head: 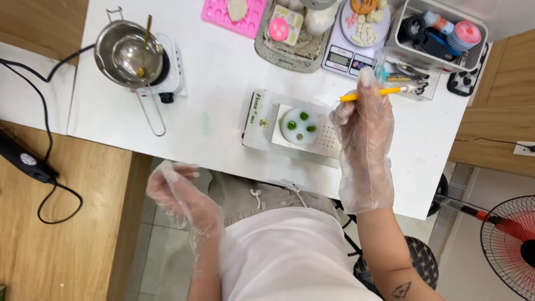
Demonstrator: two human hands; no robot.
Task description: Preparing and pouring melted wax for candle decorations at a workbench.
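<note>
Your right hand (363, 120), gloved, pinches a yellow brush (379, 92) just beside the round white mould (299, 126), which sits on a tray (262, 131) on the tabletop (217, 72). Your left hand (181, 198), gloved, hangs loosely curled and empty below the tabletop edge.

The blurred left hand in a clear plastic glove (177, 196) hung below the table edge, its fingers too smeared to separate. The right hand in a clear plastic glove (363, 125) covered the middle of the yellow-handled brush (356, 96). The pink silicone mould (234, 15), the white digital scale (356, 39) and the red standing fan (510, 245) were cut off by the picture's edges. The contents of the grey plastic bin (440, 33) were too small to tell apart.
</note>
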